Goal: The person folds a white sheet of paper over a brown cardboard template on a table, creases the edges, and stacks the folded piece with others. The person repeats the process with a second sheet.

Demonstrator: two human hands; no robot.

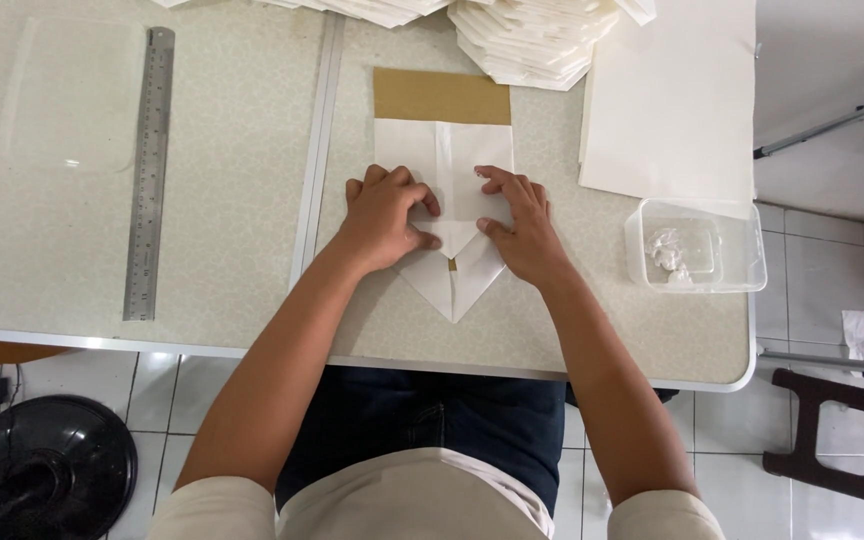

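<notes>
Two hands press flat on a partly folded white paper piece (pixel 442 160) lying on the speckled counter (pixel 232 230). The left hand (pixel 384 218) rests palm down on the paper's left half, fingers curled and thumb tip on the central fold; the right hand (pixel 522 228) mirrors it on the right half, fingers spread and thumb meeting the same fold. Neither hand grips anything; both merely bear down on the sheet. The paper lies directly beneath and between the hands: its pointed lower tip projects toward the person, below the thumbs, and a brown strip (pixel 441 96) crosses its far end, beyond the fingertips. Farther beyond the fingertips sits a heap of folded white paper pieces (pixel 527 40). To the right of the right hand lies a stack of flat white sheets (pixel 672 100), and nearer the wrist a clear plastic tub (pixel 697 245) holding a white lump. Well to the left of the left hand a steel ruler (pixel 148 170) lies lengthwise, with a clear plastic lid (pixel 70 95) beyond it. A metal seam (pixel 314 150) divides the counter just left of the left hand.
</notes>
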